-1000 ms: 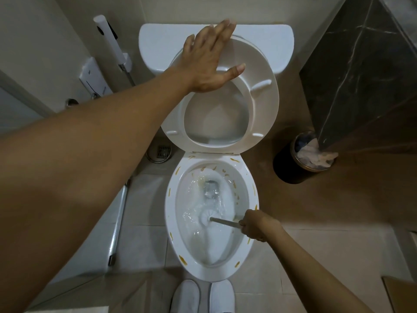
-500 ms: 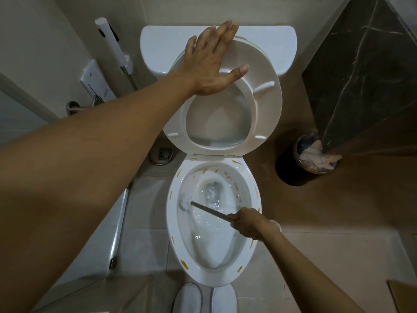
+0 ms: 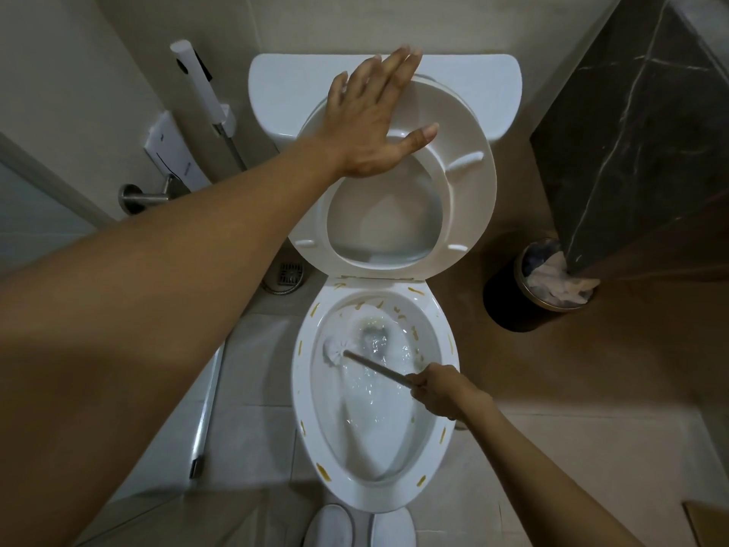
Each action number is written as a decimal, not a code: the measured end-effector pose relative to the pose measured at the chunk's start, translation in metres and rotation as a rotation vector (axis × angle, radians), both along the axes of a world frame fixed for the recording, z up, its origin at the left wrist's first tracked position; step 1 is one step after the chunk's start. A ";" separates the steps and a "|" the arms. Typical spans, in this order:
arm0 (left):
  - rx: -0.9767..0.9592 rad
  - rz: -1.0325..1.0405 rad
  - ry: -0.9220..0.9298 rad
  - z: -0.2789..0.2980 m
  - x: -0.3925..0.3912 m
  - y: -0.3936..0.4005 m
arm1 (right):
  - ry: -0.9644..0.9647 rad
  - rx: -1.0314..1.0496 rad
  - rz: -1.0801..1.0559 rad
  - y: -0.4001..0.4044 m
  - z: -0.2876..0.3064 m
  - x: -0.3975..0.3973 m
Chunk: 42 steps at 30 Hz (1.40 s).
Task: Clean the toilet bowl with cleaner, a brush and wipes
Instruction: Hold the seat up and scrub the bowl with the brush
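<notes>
White bristle brush head point(image 3: 335, 348) sits on the white toilet bowl's point(image 3: 303, 392) left inner wall, thin handle running down-right to your right hand point(image 3: 438, 390), grip wrapped around it; left hand point(image 3: 372, 124) lies flat on the raised seat point(image 3: 469, 191).

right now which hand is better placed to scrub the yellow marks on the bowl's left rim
Right. The right hand already grips the brush, whose head lies against the bowl's left wall. The left hand lies flat on the raised seat.
</notes>
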State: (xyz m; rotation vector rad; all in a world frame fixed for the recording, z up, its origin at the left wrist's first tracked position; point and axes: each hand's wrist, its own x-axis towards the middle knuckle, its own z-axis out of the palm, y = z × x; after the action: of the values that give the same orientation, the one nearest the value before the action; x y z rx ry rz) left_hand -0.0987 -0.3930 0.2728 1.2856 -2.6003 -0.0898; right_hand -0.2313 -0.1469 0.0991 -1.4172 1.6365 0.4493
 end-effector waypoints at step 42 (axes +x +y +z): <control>-0.006 0.009 0.019 -0.001 -0.002 -0.001 | -0.009 -0.209 -0.493 0.047 -0.041 0.028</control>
State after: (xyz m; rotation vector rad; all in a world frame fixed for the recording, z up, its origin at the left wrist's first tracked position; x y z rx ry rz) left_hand -0.1003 -0.3938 0.2715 1.2874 -2.5769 -0.0915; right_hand -0.2035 -0.1001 0.0585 -1.0986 1.9895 -0.0126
